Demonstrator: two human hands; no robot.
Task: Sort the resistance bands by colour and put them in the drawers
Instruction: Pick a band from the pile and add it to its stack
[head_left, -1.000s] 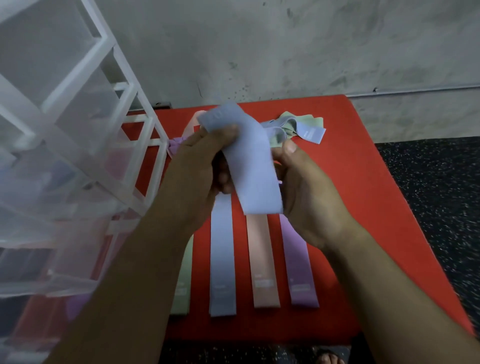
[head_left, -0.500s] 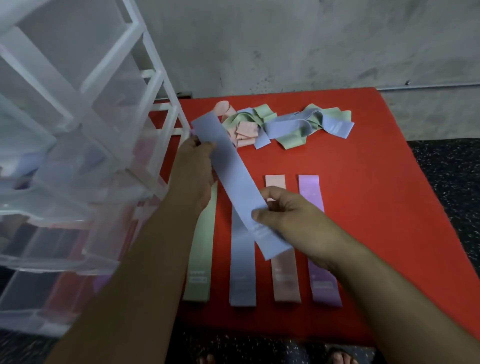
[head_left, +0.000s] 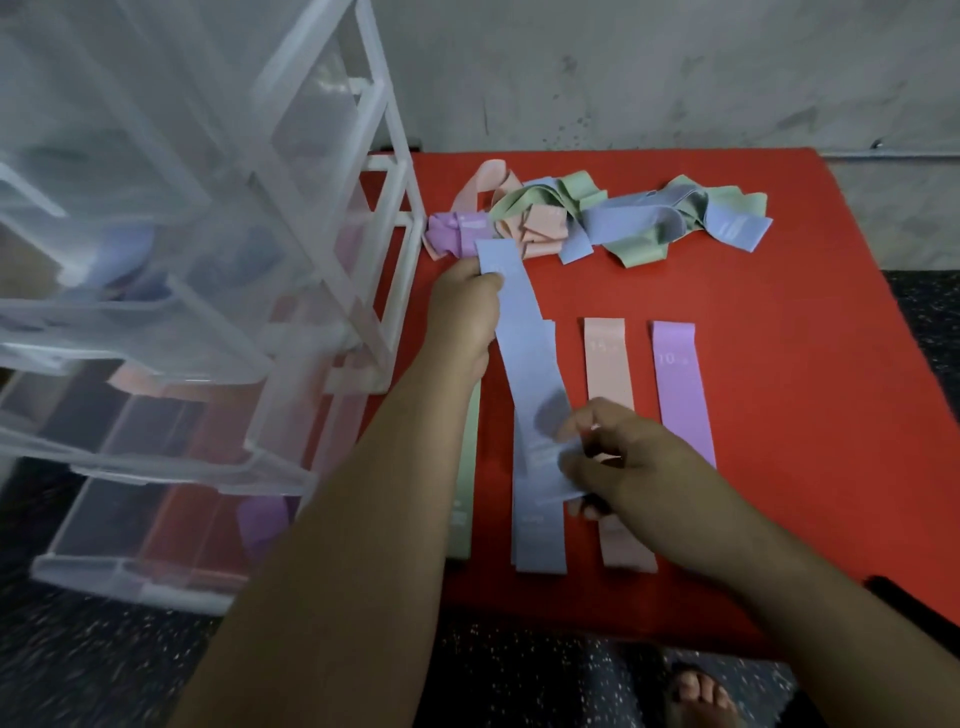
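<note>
I hold a blue band (head_left: 524, 332) stretched flat between both hands. My left hand (head_left: 465, 322) pinches its far end and my right hand (head_left: 618, 462) pinches its near end. It lies just over another blue band (head_left: 537, 545) flat on the red table (head_left: 805, 415). Beside that one lie a green band (head_left: 465, 499), mostly hidden by my left arm, a pink band (head_left: 608, 364) and a purple band (head_left: 680, 384). A tangled pile of bands (head_left: 587, 218) in pink, green, blue and purple sits at the table's far side.
A clear plastic drawer unit (head_left: 218, 291) stands at the left, with several drawers pulled out and blue, pink and purple bands dimly visible inside. A grey wall (head_left: 623, 67) lies behind the table. Dark speckled floor and a bare foot (head_left: 701, 696) show below.
The blue band was folded up between both hands; now it is pulled out straight and lowered onto the blue band on the table. The view has shifted lower.
</note>
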